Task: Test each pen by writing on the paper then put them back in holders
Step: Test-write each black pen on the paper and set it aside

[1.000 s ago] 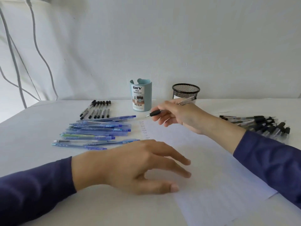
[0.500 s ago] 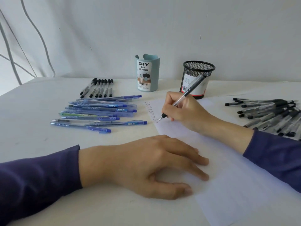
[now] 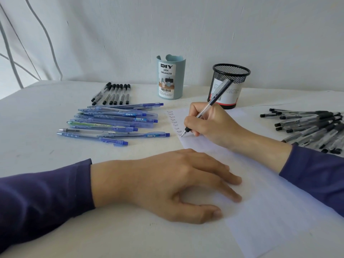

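My right hand [image 3: 210, 125] grips a clear pen with a black grip [image 3: 214, 98], its tip touching the white paper [image 3: 279, 211] under a column of handwritten "Test" words [image 3: 174, 121]. My left hand [image 3: 167, 185] rests flat on the paper's left edge, fingers spread. Behind stand a blue-grey holder labelled DIY Desk Organizer [image 3: 170, 77] and a black mesh holder [image 3: 229, 84]. Several blue pens [image 3: 115, 121] lie left of the paper. A row of black-capped pens [image 3: 113, 94] lies behind them. A pile of black pens [image 3: 312, 127] lies at the right.
The white table [image 3: 37, 118] reaches back to a white fabric backdrop [image 3: 186, 25]. Grey cables [image 3: 11, 53] hang at the far left. Bare tabletop shows at the near left and in front of my left arm.
My right hand came down from above the table and set the pen's tip on the paper, then moved slightly down the column of words. My left hand settled flat on the sheet.
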`<control>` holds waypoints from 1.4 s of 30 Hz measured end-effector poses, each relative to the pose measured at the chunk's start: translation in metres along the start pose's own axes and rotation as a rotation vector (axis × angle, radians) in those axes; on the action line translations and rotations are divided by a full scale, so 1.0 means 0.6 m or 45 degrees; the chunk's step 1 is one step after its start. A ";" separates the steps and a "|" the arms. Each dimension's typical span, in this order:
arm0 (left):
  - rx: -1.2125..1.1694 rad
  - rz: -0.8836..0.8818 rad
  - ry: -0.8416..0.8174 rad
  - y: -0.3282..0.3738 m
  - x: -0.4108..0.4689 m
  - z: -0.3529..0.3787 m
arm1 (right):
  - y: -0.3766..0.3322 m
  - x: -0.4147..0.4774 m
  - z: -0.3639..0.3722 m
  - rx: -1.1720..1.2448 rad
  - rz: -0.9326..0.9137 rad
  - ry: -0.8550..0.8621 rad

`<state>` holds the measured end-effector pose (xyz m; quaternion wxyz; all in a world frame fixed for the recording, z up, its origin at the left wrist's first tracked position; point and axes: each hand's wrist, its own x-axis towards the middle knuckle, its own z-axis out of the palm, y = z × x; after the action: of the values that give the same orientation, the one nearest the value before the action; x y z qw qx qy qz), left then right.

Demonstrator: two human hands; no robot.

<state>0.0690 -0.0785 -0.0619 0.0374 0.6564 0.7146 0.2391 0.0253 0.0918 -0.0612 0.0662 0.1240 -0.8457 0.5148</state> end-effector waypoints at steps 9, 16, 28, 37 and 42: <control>-0.008 -0.006 -0.003 0.003 -0.001 0.000 | 0.002 0.000 0.001 -0.033 -0.012 0.014; -0.012 -0.003 0.003 0.002 0.000 0.000 | 0.001 0.000 0.001 -0.022 -0.002 -0.013; -0.002 -0.003 0.000 0.000 -0.001 0.000 | 0.002 0.001 -0.001 -0.021 -0.009 -0.004; -0.001 0.005 0.003 -0.002 -0.001 0.003 | 0.004 0.002 -0.001 -0.027 -0.004 0.009; 0.004 0.008 0.005 -0.002 -0.001 0.003 | 0.004 0.002 -0.002 -0.023 0.004 0.034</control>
<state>0.0687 -0.0786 -0.0639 0.0343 0.6583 0.7129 0.2394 0.0235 0.0938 -0.0621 0.0777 0.1154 -0.8495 0.5089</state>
